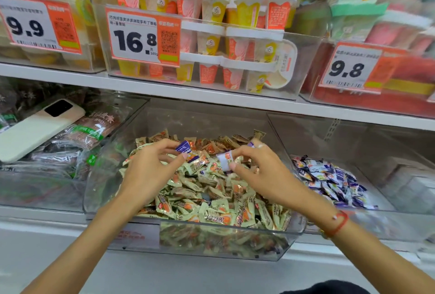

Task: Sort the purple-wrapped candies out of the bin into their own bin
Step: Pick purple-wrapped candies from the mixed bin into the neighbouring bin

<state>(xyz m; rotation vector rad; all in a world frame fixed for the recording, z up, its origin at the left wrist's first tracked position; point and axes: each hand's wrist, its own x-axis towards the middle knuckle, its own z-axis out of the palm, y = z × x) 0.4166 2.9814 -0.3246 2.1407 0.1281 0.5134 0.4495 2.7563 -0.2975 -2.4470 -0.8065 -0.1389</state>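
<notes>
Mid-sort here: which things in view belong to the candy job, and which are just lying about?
Job:
- left hand pinching a purple candy
- right hand pinching another purple-white candy
- mixed bin
- purple bin

Lying about:
- white phone
- dessert cups
- price tags

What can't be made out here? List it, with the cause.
- Head view: purple candies buried in the mixed bin are hidden under the beige pile.
- The small print on the 16.8 price tag is too small to read.
- The 9.8 price tag text is blurred.
- The purple candy bin runs off the right edge.
- The left hand and right hand cover candies beneath.
</notes>
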